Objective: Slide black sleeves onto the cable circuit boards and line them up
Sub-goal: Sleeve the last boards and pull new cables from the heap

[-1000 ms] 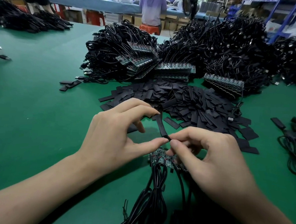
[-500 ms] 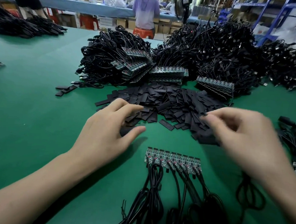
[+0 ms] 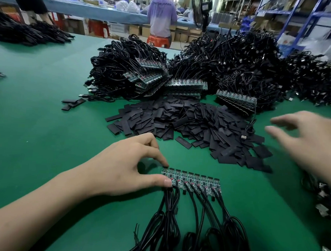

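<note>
A row of several small green circuit boards (image 3: 193,181) lies side by side on the green table, each with a black cable (image 3: 199,220) running toward me. My left hand (image 3: 127,165) pinches the leftmost board between thumb and forefinger. A flat heap of black sleeves (image 3: 184,122) spreads just beyond the row. My right hand (image 3: 311,142) hovers blurred at the right, fingers spread and empty, beside the heap's right edge.
Big piles of coiled black cables (image 3: 232,67) with stacked board strips (image 3: 184,86) stand behind the sleeves. More cables (image 3: 323,197) lie at the right edge and far left (image 3: 27,31). A person in a purple shirt (image 3: 162,14) sits at a far bench.
My hands let go of the sleeve they pinched over the boards. The right hand swung out to the right, empty. The left hand came back down onto the leftmost board.
</note>
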`<action>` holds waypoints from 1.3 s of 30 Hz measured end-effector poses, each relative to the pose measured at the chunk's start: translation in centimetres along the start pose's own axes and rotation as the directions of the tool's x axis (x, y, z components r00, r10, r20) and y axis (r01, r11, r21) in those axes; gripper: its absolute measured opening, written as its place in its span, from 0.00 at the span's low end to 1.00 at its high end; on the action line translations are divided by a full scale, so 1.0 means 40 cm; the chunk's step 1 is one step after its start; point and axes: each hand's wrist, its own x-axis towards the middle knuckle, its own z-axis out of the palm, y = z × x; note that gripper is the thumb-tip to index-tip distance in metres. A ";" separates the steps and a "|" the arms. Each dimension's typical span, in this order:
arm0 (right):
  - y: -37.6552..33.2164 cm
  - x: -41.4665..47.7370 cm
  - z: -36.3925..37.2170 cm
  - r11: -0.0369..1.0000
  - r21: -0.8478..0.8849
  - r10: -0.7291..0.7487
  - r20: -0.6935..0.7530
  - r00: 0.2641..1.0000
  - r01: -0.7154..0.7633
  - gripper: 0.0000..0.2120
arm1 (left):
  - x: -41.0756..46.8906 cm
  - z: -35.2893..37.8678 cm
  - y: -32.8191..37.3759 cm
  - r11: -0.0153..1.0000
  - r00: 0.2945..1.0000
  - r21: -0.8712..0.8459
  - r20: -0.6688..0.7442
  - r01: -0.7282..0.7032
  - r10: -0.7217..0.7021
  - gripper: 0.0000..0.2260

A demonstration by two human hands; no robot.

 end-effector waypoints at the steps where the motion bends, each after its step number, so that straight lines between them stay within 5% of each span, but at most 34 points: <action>1: -0.056 -0.029 0.005 0.993 0.059 -0.101 0.049 0.994 0.098 0.14 | -0.001 0.001 0.002 0.999 1.000 -0.035 0.007 -0.003 0.004 0.26; 4: -0.168 -0.094 0.065 0.932 0.267 -0.315 0.257 0.914 0.246 0.16 | -0.003 -0.003 0.011 0.988 0.998 -0.145 0.030 -0.051 0.056 0.21; 8: -0.214 -0.131 0.159 0.915 0.261 -0.388 0.358 0.849 0.308 0.15 | -0.009 -0.029 0.018 0.946 0.961 -0.263 0.145 -0.191 0.234 0.11; 14: -0.208 -0.152 0.197 0.907 0.276 -0.395 0.294 0.870 0.318 0.18 | -0.006 -0.001 0.021 0.930 0.924 -0.245 0.203 -0.274 0.325 0.10; 23: -0.208 -0.168 0.203 0.874 0.376 -0.421 0.275 0.864 0.306 0.11 | -0.001 -0.025 -0.024 0.710 0.961 -0.696 0.113 -0.103 0.251 0.04; 27: -0.208 -0.172 0.205 0.863 0.418 -0.418 0.277 0.866 0.283 0.08 | 0.022 -0.001 -0.028 0.688 0.956 -0.714 0.094 -0.131 0.279 0.09; 29: -0.211 -0.173 0.204 0.858 0.439 -0.409 0.272 0.871 0.266 0.06 | 0.023 0.001 -0.018 0.652 0.944 -0.743 0.088 -0.151 0.318 0.01; 34: -0.216 -0.177 0.204 0.849 0.501 -0.325 0.248 0.913 0.166 0.03 | 0.003 -0.039 -0.027 0.854 0.981 -0.511 0.094 -0.098 0.169 0.19; 38: -0.222 -0.176 0.201 0.775 0.628 -0.246 0.189 0.951 0.076 0.03 | 0.008 0.003 -0.007 0.937 0.997 -0.350 -0.077 -0.024 -0.003 0.03; 39: -0.224 -0.175 0.200 0.752 0.657 -0.228 0.174 0.958 0.060 0.04 | 0.007 0.009 -0.003 0.946 0.997 -0.324 -0.071 -0.015 -0.008 0.09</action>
